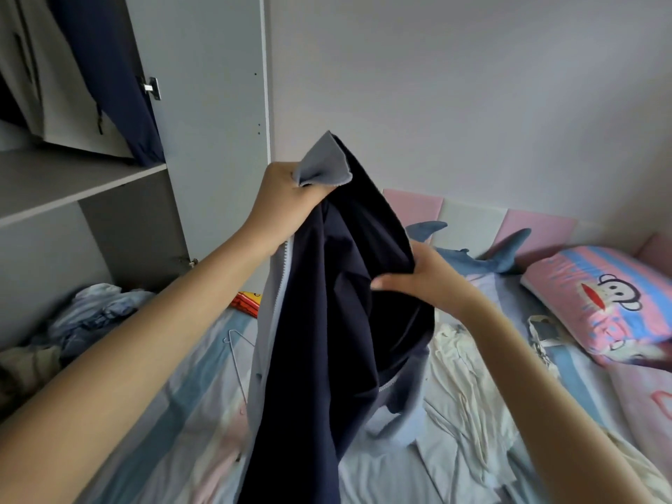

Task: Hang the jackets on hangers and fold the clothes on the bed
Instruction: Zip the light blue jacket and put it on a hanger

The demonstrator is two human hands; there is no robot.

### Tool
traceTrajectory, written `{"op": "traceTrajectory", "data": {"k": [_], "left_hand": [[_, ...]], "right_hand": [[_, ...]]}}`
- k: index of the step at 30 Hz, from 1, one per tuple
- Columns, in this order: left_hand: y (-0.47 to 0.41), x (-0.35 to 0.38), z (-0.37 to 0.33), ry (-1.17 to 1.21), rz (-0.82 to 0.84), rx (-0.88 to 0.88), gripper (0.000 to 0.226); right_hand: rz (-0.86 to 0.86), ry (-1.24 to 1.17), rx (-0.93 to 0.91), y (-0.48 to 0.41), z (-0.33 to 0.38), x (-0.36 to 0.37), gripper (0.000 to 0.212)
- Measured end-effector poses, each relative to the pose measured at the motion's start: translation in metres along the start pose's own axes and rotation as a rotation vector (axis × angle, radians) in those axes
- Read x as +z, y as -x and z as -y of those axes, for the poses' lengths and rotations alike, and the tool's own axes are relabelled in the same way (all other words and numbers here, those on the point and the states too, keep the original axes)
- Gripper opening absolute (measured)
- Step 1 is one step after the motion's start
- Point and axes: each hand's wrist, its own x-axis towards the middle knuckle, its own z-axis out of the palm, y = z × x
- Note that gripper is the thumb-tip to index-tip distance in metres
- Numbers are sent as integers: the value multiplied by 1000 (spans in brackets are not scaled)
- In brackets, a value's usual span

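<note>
Bed (189, 412): beneath our fingers, carrying unfolded clothes (454, 376).
Jacket (327, 321): navy, raised so it hangs straight. Our left hand (287, 201) pinches its collar; our right hand (418, 281) curls round a lower fold.
Hanger (236, 358): on the bed below our left fingers, in reach.

The jacket (327, 340) hides part of the wire hanger (238, 372) (its own lower end runs off-frame).
</note>
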Motion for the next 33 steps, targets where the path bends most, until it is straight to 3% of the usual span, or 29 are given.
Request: {"op": "traceTrajectory", "data": {"k": [2,4,8,10,12,14,18,19,20,22,23,25,29,33], "left_hand": [[2,7,0,-44,15,44,51],[6,12,0,-101,55,96,56],[8,6,11,-52,-1,61,55],[8,0,15,-55,-18,49,57],[7,-5,17,-86,-43,25,58],[4,-15,20,-115,-112,-28,55],[-1,-36,36,-159,-258,-61,56],[-2,-34,40,-151,-273,-60,56],[-1,-29,44,-131,-286,-76,56],[4,-18,53,-96,-280,-131,57],[8,-12,59,-109,-252,-149,57],[18,-7,74,-159,-197,-173,57],[30,-17,91,-193,-191,-255,52],[20,-26,77,-276,-170,-230,50]], "right_hand": [[6,362,72,-1,-24,17,18],[-78,509,205,4,-49,36,17],[-279,268,446,29,-76,50,24],[-276,183,493,38,-79,60,30],[-233,262,536,38,-74,57,37],[-312,341,520,29,-57,35,43],[-798,217,171,19,-32,-16,37],[-745,173,152,20,-38,-14,33],[-580,189,231,24,-53,-2,31],[-131,411,511,29,-103,33,40],[-32,489,612,33,-126,46,33],[-142,466,697,42,-144,53,8],[-447,220,731,35,-123,21,18],[-505,-155,688,15,-72,-11,19]]}}
